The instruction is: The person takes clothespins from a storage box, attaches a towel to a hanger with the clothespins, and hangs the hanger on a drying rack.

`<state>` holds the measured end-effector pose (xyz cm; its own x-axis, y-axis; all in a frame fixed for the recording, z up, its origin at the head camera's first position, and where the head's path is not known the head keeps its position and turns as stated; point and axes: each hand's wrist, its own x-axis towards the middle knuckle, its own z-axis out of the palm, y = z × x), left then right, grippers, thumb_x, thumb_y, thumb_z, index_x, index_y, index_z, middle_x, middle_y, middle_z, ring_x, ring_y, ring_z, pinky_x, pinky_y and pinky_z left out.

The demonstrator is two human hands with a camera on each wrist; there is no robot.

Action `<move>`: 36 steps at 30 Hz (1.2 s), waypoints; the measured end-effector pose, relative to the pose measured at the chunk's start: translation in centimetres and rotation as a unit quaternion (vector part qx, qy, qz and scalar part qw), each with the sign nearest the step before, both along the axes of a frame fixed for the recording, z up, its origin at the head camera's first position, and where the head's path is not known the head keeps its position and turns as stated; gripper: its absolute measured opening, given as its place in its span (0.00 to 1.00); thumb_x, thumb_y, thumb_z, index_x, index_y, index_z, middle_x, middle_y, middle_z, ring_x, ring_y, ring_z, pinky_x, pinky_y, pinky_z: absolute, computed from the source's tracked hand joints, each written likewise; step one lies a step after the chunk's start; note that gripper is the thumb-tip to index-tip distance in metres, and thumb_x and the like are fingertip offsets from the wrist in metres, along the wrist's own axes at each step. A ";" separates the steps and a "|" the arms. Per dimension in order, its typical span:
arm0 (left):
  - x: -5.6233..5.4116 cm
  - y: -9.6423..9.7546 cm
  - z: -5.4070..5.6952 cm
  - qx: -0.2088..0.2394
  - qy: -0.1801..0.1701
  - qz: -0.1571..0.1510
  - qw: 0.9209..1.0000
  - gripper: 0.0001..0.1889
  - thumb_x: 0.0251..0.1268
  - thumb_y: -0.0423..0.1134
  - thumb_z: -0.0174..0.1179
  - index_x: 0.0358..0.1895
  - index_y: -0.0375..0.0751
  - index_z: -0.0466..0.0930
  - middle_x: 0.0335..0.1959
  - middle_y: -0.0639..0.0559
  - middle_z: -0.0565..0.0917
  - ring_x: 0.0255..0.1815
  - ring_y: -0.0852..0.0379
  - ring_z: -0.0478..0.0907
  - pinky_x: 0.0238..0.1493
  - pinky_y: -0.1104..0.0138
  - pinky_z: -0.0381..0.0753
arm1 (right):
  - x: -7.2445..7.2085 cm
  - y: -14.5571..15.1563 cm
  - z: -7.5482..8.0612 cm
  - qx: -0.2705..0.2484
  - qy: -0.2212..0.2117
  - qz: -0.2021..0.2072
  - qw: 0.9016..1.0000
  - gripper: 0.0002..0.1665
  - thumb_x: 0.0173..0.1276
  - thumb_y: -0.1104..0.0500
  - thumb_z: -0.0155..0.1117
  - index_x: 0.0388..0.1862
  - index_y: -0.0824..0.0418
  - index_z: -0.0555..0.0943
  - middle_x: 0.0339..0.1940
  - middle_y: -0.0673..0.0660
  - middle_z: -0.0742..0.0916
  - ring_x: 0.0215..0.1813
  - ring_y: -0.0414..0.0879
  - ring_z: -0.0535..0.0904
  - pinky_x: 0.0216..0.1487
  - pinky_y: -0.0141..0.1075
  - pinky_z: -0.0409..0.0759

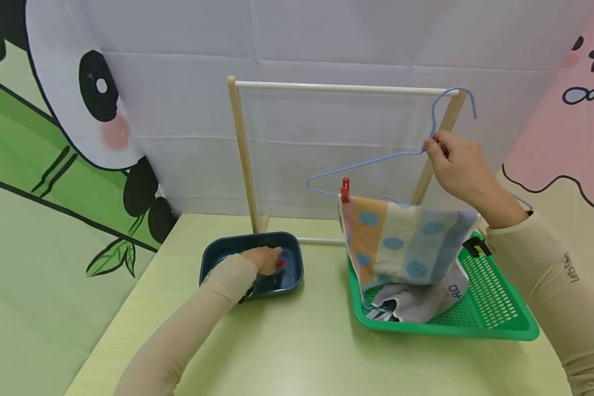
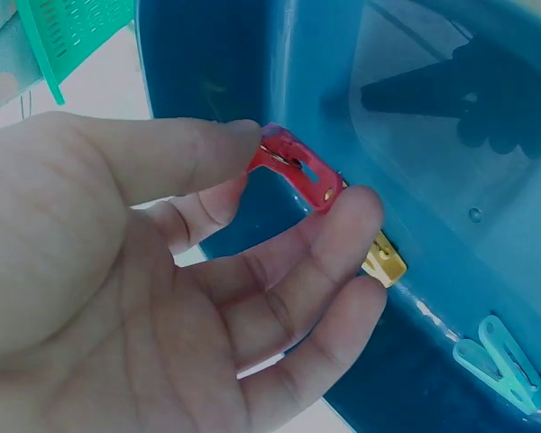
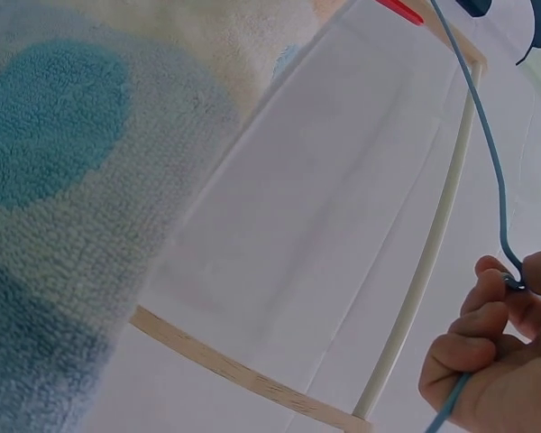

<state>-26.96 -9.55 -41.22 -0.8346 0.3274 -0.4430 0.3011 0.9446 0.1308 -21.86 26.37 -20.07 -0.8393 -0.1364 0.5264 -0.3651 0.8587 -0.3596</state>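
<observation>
My left hand (image 1: 264, 259) reaches into a dark blue basin (image 1: 295, 269). In the left wrist view its thumb and a finger pinch a red clothespin (image 2: 299, 170). My right hand (image 1: 460, 165) grips a blue wire hanger (image 1: 371, 160) just below its hook, holding it up. Over the hanger's lower bar hangs a striped towel (image 1: 391, 242) with blue dots. Another red clothespin (image 1: 345, 190) is clipped at the towel's left top corner. The right wrist view shows the fingers (image 3: 478, 352) curled round the hanger wire, with the towel close by.
A yellow clothespin (image 2: 385, 262) and a turquoise clothespin (image 2: 503, 363) lie in the basin. The green basket (image 1: 495, 330) under the towel holds a grey cloth (image 1: 425, 302). Behind stands a drying rack with a white top rail (image 1: 336, 87) and wooden posts (image 1: 245, 159).
</observation>
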 end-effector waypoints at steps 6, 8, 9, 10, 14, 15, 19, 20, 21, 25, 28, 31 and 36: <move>0.0 0.1 0.3 -0.007 0.007 -0.004 1.000 0.16 0.65 0.32 0.54 0.55 0.37 0.70 0.33 0.46 0.74 0.34 0.51 0.71 0.37 0.61 0.70 | 0.2 0.1 0.7 -0.007 -0.004 -0.002 1.000 0.24 0.77 0.48 0.39 0.42 0.64 0.76 0.20 0.59 0.72 0.21 0.51 0.63 0.23 0.39 0.59; 0.0 0.1 0.4 -0.011 0.011 -0.012 1.000 0.10 0.64 0.31 0.54 0.48 0.37 0.73 0.31 0.47 0.73 0.32 0.52 0.70 0.34 0.62 0.67 | 0.3 0.1 0.9 -0.009 0.000 -0.004 1.000 0.24 0.77 0.48 0.39 0.43 0.64 0.76 0.21 0.59 0.73 0.21 0.51 0.63 0.24 0.39 0.58; -0.1 0.0 0.5 -0.012 0.013 -0.016 1.000 0.08 0.63 0.31 0.54 0.45 0.38 0.74 0.30 0.47 0.73 0.31 0.52 0.69 0.33 0.63 0.66 | 0.3 0.1 0.9 -0.009 0.003 -0.004 1.000 0.24 0.77 0.48 0.39 0.43 0.65 0.77 0.21 0.59 0.73 0.21 0.51 0.63 0.24 0.39 0.58; -0.1 0.0 0.5 -0.013 0.015 -0.018 1.000 0.06 0.63 0.31 0.54 0.42 0.38 0.75 0.29 0.48 0.72 0.30 0.53 0.69 0.32 0.63 0.65 | 0.3 0.1 1.0 -0.010 0.004 -0.006 1.000 0.24 0.77 0.48 0.39 0.42 0.64 0.76 0.21 0.59 0.73 0.22 0.51 0.63 0.24 0.39 0.58; -0.2 0.0 0.6 -0.003 0.012 -0.009 1.000 0.04 0.62 0.31 0.54 0.39 0.38 0.75 0.28 0.48 0.73 0.29 0.53 0.69 0.30 0.64 0.65 | 0.5 0.0 1.3 -0.011 0.005 -0.010 1.000 0.24 0.77 0.48 0.39 0.41 0.64 0.76 0.20 0.59 0.72 0.20 0.51 0.62 0.22 0.38 0.58; -0.2 0.0 0.7 0.000 0.011 -0.005 1.000 0.05 0.62 0.32 0.54 0.40 0.38 0.76 0.28 0.48 0.73 0.29 0.53 0.69 0.30 0.64 0.65 | 0.5 0.0 1.3 -0.012 0.003 -0.010 1.000 0.24 0.77 0.47 0.39 0.42 0.64 0.76 0.20 0.59 0.73 0.20 0.51 0.62 0.22 0.38 0.58; -0.3 0.1 0.9 0.007 0.008 0.000 1.000 0.06 0.62 0.33 0.54 0.41 0.38 0.76 0.29 0.48 0.74 0.29 0.52 0.70 0.30 0.63 0.65 | 0.5 0.0 1.6 -0.018 -0.002 -0.009 1.000 0.26 0.77 0.46 0.38 0.45 0.64 0.77 0.21 0.58 0.73 0.19 0.51 0.62 0.22 0.38 0.58; -0.4 0.1 0.9 0.007 0.008 -0.001 1.000 0.07 0.62 0.34 0.54 0.41 0.38 0.76 0.29 0.48 0.74 0.29 0.53 0.70 0.29 0.63 0.65 | 0.5 0.0 1.7 -0.021 -0.001 -0.009 1.000 0.26 0.77 0.46 0.39 0.46 0.64 0.77 0.21 0.58 0.73 0.19 0.50 0.61 0.22 0.37 0.58; -0.4 0.0 0.9 0.007 0.010 -0.005 1.000 0.07 0.63 0.34 0.54 0.41 0.38 0.76 0.29 0.48 0.74 0.29 0.53 0.70 0.29 0.64 0.65 | 0.5 0.0 1.8 -0.023 0.001 -0.009 1.000 0.26 0.77 0.46 0.39 0.46 0.64 0.78 0.21 0.58 0.73 0.19 0.50 0.61 0.22 0.37 0.58; -0.5 0.0 0.8 0.004 0.018 -0.017 1.000 0.08 0.65 0.36 0.52 0.43 0.39 0.76 0.30 0.48 0.74 0.30 0.53 0.70 0.30 0.63 0.65 | 0.6 -0.1 2.1 -0.033 0.009 -0.012 0.999 0.26 0.76 0.46 0.40 0.46 0.64 0.78 0.22 0.58 0.73 0.21 0.49 0.62 0.23 0.37 0.58; -0.6 -0.1 0.8 0.005 0.024 -0.018 1.000 0.10 0.66 0.37 0.51 0.46 0.39 0.77 0.32 0.48 0.74 0.32 0.52 0.70 0.33 0.62 0.66 | 0.7 -0.2 2.3 -0.036 0.004 -0.017 0.999 0.26 0.76 0.46 0.40 0.47 0.64 0.78 0.24 0.59 0.73 0.23 0.50 0.63 0.25 0.38 0.58; -0.6 -0.1 0.9 0.015 0.029 -0.015 0.999 0.11 0.67 0.38 0.51 0.47 0.38 0.76 0.33 0.47 0.74 0.33 0.52 0.71 0.34 0.61 0.67 | 0.7 -0.4 2.3 -0.024 -0.001 -0.022 0.999 0.26 0.76 0.46 0.39 0.48 0.63 0.78 0.25 0.59 0.74 0.24 0.51 0.63 0.24 0.38 0.59; -0.5 -0.2 1.3 0.050 0.057 -0.016 0.997 0.06 0.67 0.38 0.52 0.36 0.40 0.76 0.28 0.49 0.74 0.27 0.54 0.69 0.29 0.64 0.66 | 0.6 -0.7 1.7 -0.004 -0.007 -0.012 1.000 0.24 0.76 0.46 0.41 0.40 0.62 0.77 0.22 0.58 0.74 0.20 0.51 0.64 0.20 0.37 0.59</move>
